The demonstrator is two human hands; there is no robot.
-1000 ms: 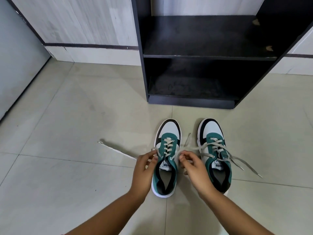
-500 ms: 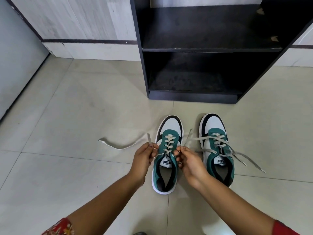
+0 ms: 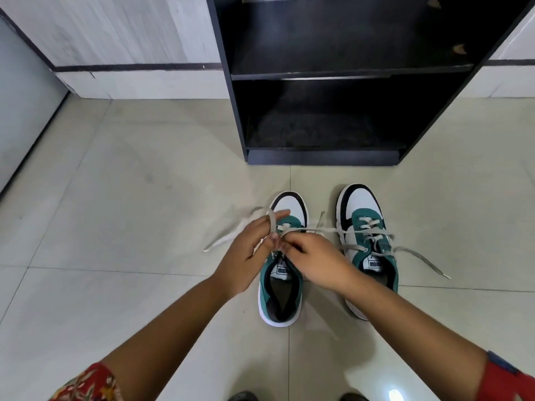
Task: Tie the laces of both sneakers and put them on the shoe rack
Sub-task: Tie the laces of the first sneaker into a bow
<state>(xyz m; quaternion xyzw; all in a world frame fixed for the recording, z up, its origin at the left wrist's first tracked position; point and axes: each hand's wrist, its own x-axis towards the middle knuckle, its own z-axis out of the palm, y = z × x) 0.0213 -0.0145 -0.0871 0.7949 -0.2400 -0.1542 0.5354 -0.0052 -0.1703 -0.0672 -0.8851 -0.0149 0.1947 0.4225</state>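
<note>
Two green, white and black sneakers stand side by side on the tiled floor, toes toward the black shoe rack (image 3: 321, 157). Over the left sneaker (image 3: 282, 296) both hands meet. My left hand (image 3: 249, 253) has a grey lace (image 3: 225, 237) looped over its forefinger and pinches it. My right hand (image 3: 315, 260) pinches the other lace end close beside it. The right sneaker (image 3: 366, 227) has loose, untied laces (image 3: 419, 259) trailing off to the right on the floor.
The rack has two dark shelves, both bare, with the lower one (image 3: 318, 131) just above the floor. A white wall panel (image 3: 130, 39) runs behind, and a grey door (image 3: 23, 96) stands at the left. Dark shoe tips (image 3: 243, 396) show at the bottom edge.
My hands have come together above the left sneaker's tongue. The left lace has lifted off the floor and now loops over my left forefinger. The view has tilted down.
</note>
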